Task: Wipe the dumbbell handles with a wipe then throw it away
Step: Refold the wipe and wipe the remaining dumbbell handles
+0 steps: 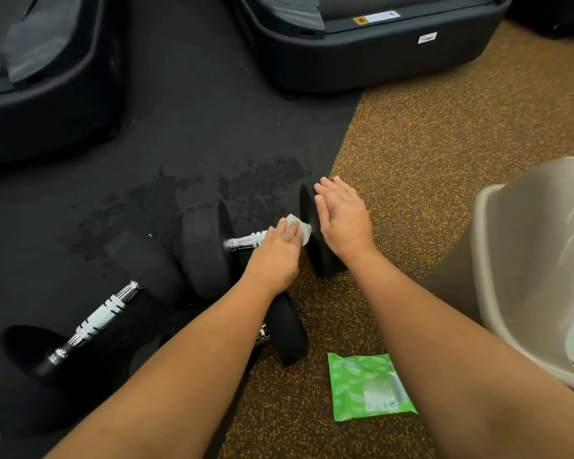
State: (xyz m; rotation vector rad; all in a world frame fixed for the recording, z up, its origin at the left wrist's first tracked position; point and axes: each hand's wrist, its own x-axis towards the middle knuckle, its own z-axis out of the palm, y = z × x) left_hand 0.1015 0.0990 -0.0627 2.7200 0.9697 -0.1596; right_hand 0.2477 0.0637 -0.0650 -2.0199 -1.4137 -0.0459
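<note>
Dumbbell (209, 246) under inspection lies on the floor (411, 144) where the black mat (179, 127) meets the speckled surface. Its handle (246, 241) runs left to right across your view, with the right end slightly farther from you.

Left grip (279, 250): clasped over the wipe (294, 221), pressing it onto the handle hard against the right plate (322, 260). White tissue shows past the fingertips.

Right grip (342, 220): released, fingers straight, palm flat on the outer face of the right plate. It appears to be bracing the dumbbell against rolling.

Governing relation: the bare chrome of the handle lies to the left of your left grip, toward the left plate. In my judgement the stroke must travel leftward along the handle's long axis, not across it. Your left grip is the nearer one and already on the bar.

Outstanding items: a second dumbbell (103, 316) lies near your left forearm, its handle set on a diagonal. A third (287, 329) is largely hidden beneath that forearm, so its handle's direction cannot be confirmed. Whether either has been wiped cannot be determined.

Disposal: the bin (511, 243) stands to your right, nearer the right grip, while the wipe sits in the left. Expect a reach across or a handover. A green pack (362, 385) lies between your forearms.
</note>
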